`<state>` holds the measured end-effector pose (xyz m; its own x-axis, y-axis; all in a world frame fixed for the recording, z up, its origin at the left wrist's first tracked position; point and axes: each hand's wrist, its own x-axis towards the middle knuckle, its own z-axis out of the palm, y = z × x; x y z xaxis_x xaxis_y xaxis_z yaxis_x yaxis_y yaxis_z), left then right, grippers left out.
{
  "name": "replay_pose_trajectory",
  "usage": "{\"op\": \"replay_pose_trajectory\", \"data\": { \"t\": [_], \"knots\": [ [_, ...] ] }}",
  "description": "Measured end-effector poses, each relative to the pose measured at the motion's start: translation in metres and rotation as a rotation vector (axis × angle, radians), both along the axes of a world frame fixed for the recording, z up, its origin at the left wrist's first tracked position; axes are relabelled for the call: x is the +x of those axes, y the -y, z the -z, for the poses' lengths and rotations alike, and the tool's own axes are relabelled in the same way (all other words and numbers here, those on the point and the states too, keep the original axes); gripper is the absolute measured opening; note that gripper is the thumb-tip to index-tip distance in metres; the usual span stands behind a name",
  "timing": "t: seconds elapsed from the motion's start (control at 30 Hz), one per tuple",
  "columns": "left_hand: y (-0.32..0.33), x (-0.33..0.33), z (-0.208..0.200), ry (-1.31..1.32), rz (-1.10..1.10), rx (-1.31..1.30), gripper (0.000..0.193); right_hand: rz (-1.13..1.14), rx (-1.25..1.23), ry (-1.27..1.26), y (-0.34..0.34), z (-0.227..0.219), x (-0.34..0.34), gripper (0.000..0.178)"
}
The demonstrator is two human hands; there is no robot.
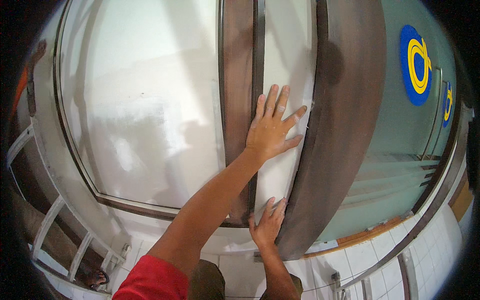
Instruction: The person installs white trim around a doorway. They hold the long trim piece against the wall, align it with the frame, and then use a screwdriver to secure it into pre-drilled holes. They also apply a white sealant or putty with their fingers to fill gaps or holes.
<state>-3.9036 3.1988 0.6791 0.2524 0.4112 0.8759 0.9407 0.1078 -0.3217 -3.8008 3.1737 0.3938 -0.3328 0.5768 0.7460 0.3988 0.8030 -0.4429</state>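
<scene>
The narrow white panel [286, 45] stands upright between a brown strip [237, 75] with dark trim [258, 45] on its left and a wide brown post [347, 100] on its right. It looks stiff, flat and fixed in its frame, so its weight would hardly matter to the hands. The face seems smooth and perhaps a bit slippery where powdery; it offers no handle or lip to pinch, so a flat palm with even pressure suits it best, with the 2 long edges as guides for the fingertips. A soft or fresh coating could mark easily, though I cannot tell whether it is dry. The left hand [272, 130] lies higher, palm toward the panel, its arm slanting up from the red sleeve [152, 282] with the wrist crossing the trim. Its 5 digits are stretched out and apart, the thumb and index finger fanned toward the post, with whitish smudges on the fingers. The right hand [267, 230] is lower on the same panel, forearm nearly upright, 2 fingers reaching up near the post and the thumb set apart toward the trim; the spacing of its other fingers I cannot tell. Neither hand is clamped on anything.
</scene>
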Motion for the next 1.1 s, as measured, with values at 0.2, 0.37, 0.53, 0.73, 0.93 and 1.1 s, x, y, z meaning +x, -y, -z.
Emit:
{"op": "replay_pose_trajectory", "data": {
  "t": [0.2,0.37,0.53,0.73,0.93,1.1],
  "knots": [
    [-0.003,-0.014,0.001,-0.018,-0.001,0.036,0.076,-0.025,0.107,0.078,-0.015,-0.023,-0.013,0.075],
    [0.047,-0.031,0.022,-0.005,0.329,0.104,0.063,-0.024,0.204,-0.052,-0.038,-0.013,-0.029,0.073],
    [0.230,-0.102,0.222,0.601,0.123,-0.127,0.009,-0.025,0.257,0.007,-0.036,0.001,-0.040,0.072],
    [0.444,-0.171,0.552,1.327,-0.639,-0.500,0.032,-0.014,0.396,-0.067,-0.039,0.007,-0.047,0.066],
    [0.448,-0.210,0.672,1.764,-1.186,-0.626,0.047,-0.012,0.497,-0.063,-0.058,0.023,-0.061,0.072],
    [0.413,-0.288,0.709,1.332,-0.920,-0.857,0.057,-0.072,0.308,-0.052,-0.067,0.041,-0.086,0.067]
  ]
}}
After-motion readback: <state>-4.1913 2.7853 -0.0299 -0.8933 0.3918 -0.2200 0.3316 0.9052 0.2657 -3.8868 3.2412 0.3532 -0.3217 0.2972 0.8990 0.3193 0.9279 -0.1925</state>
